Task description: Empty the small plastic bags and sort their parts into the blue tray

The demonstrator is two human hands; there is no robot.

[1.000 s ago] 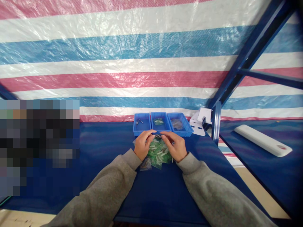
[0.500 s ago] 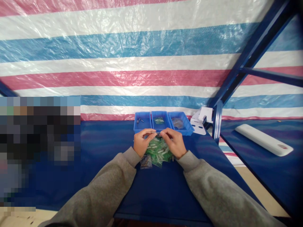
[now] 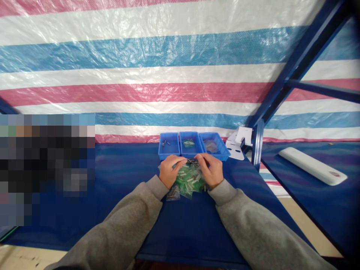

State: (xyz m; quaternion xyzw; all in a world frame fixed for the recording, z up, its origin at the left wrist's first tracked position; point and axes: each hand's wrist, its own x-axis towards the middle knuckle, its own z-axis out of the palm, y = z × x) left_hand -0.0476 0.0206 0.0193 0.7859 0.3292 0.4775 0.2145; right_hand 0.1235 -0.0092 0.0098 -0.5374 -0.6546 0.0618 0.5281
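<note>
My left hand (image 3: 168, 170) and my right hand (image 3: 211, 170) face each other over a pile of small green bags (image 3: 189, 182). Between their fingertips is a small clear bag with thin dark metal pieces (image 3: 192, 161), pinched at each end. White pieces show among the green bags. A small clear bag of brownish parts (image 3: 173, 193) lies by my left wrist. Just behind the hands stand a left blue tray (image 3: 168, 150) with a few small screws, a middle blue tray (image 3: 189, 150) with a green bag, and a right blue tray (image 3: 222, 152) with clear bags.
White cut-out sheets (image 3: 239, 144) lean by a blue metal post (image 3: 257, 146) at the right. A long white object (image 3: 313, 166) lies on the blue surface further right. A striped sheet (image 3: 168, 92) hangs behind. The far left is pixelated.
My hands have moved slightly apart, and more of the dark metal pieces shows between them. The trays and the pile are where they were.
</note>
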